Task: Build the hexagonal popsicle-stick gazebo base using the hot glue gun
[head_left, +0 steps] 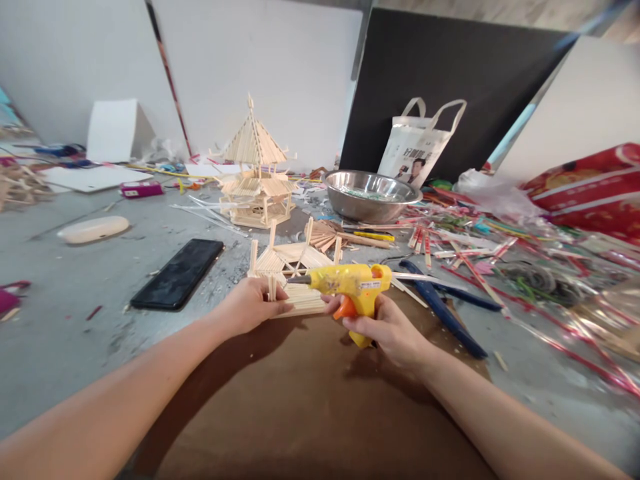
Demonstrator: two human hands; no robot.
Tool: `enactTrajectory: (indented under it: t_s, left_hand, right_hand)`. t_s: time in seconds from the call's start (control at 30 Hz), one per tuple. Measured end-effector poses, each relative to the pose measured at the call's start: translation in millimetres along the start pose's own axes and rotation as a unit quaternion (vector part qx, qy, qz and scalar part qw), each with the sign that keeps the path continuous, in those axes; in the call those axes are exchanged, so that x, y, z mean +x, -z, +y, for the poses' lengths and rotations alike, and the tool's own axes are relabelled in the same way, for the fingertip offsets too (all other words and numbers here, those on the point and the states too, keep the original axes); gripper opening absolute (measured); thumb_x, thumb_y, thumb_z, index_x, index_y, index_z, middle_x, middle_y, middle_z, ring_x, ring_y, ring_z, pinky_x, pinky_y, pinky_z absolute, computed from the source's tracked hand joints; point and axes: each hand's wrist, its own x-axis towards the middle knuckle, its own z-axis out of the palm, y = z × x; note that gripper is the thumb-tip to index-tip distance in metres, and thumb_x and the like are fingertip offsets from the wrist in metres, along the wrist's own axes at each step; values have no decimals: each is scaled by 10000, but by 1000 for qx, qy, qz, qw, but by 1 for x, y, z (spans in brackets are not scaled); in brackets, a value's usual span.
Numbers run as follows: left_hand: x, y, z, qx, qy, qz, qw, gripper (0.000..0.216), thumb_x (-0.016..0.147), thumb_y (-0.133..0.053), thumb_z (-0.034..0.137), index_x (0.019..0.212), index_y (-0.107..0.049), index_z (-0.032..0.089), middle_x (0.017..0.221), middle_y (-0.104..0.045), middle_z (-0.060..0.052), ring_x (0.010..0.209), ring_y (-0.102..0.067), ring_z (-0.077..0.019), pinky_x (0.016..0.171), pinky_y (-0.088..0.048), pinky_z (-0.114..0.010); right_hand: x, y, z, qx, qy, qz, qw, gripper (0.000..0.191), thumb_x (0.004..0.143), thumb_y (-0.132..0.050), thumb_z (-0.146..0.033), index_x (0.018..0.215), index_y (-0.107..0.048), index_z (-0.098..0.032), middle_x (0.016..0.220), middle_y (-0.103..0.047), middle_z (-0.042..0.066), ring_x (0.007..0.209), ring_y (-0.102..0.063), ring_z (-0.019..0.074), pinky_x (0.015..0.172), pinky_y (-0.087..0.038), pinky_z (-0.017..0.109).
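Observation:
A yellow hot glue gun (345,280) with an orange trigger is gripped in my right hand (395,330), its nozzle pointing left. The nozzle is close to a short upright post on a small wooden stick frame (305,303); whether they touch I cannot tell. My left hand (253,303) pinches the near left corner of this frame around that post. Several more posts stand up from its edge. Behind it rises a pagoda model (257,170) with tiered stick roofs, touched by neither hand.
A brown board (310,400) lies under the work. Left of it are a black phone (177,273) and a white oval object (93,229). Blue-handled pliers (443,310) lie to the right, near scattered wrappers. A metal bowl (370,207) and a white bag (415,147) stand behind.

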Motion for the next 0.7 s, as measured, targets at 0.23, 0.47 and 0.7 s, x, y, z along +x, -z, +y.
enactTrajectory:
  t_s: [0.23, 0.47, 0.7]
  left_hand:
    - [0, 0, 0, 2, 6, 1, 1000, 289, 642, -535, 444, 681, -611, 168, 593, -552, 18, 522, -464, -107, 477, -334, -202]
    - [0, 0, -1, 7, -10, 7, 1000, 295, 650, -524, 446, 676, -616, 167, 603, -561, 16, 540, -475, -110, 492, -343, -203]
    - [-1, 0, -1, 7, 7, 7, 1000, 306, 645, -527, 454, 691, -613, 164, 610, -565, 12, 545, -476, -111, 495, -346, -204]
  right_hand:
    - [0, -1, -2, 2, -22, 7, 1000, 198, 657, -553, -166, 847, -606, -166, 937, -585, 47, 788, -520, 130, 637, -435, 243]
    - [0, -2, -3, 7, -31, 6, 999, 194, 659, -551, -161, 846, -604, -165, 950, -578, 50, 779, -519, 127, 647, -442, 252]
    - [2, -2, -3, -5, -17, -1, 1000, 211, 664, -539, -147, 866, -600, -160, 927, -596, 50, 837, -527, 141, 688, -421, 254]
